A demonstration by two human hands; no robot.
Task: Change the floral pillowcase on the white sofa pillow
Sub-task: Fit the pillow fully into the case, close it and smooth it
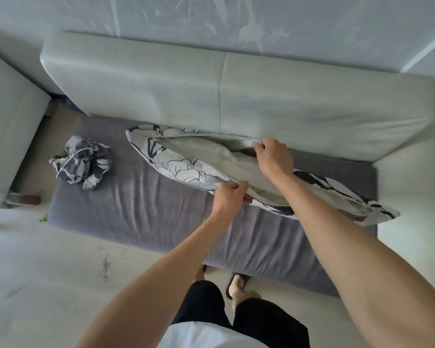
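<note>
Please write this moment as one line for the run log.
left hand: pinches near edge of floral pillowcase | right hand: grips far edge | opening: spread, pillow showing inside

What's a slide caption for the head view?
Both hands, left and right, hold open the floral pillowcase around the pillow on the sofa.

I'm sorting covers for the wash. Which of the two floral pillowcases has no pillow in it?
The crumpled pillowcase, lying alone at the seat's left end. The other floral pillowcase holds the pillow, both hands gripping its opening.
</note>
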